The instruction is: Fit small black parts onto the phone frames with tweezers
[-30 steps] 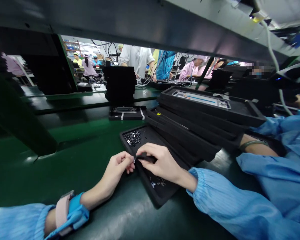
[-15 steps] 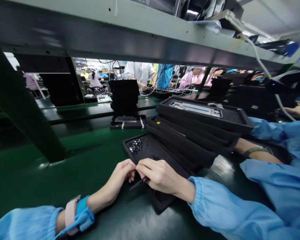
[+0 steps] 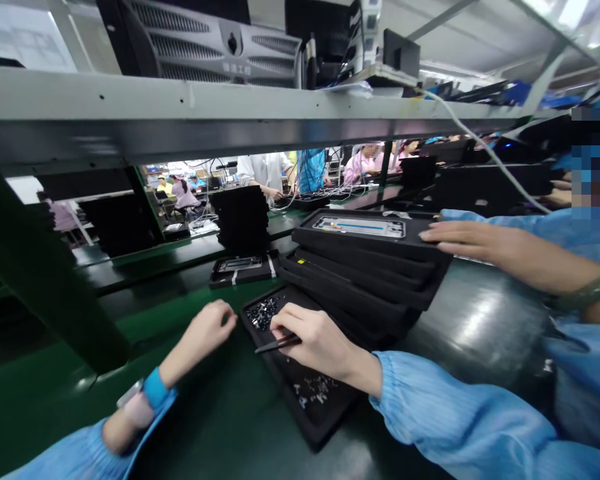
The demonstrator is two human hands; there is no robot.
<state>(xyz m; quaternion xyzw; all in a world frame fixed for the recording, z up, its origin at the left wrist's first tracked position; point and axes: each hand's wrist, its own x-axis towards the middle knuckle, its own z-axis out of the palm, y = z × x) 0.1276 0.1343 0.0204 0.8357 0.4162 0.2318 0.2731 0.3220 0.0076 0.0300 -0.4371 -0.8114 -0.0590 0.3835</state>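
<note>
My right hand (image 3: 315, 337) is over a black foam tray (image 3: 325, 423), closed around dark tweezers (image 3: 270, 346) whose pointed end juts out to the left. Its thumb and index finger are pinched close beside a heap of small, shiny dark parts (image 3: 261, 312) at the tray's far end. More small pieces (image 3: 314, 389), some pale and clear, are scattered at the near end. Left of the tray, apart from it, my left hand (image 3: 205, 333) is raised with its fingers curled toward the thumb. Whatever may be between those fingertips is hidden.
A co-worker's hand (image 3: 510, 250) rests at the right end of stacked black trays (image 3: 360, 280), the top one holding a phone-like frame (image 3: 357, 227). Behind stand a small taped tray (image 3: 243, 268) and a tall black stack (image 3: 240, 213). A metal shelf (image 3: 260, 107) crosses overhead.
My hands were together and have parted: the left went left, while the right is nearer the heap of parts. The co-worker's hand now lies on the top tray. The view has tilted up.
</note>
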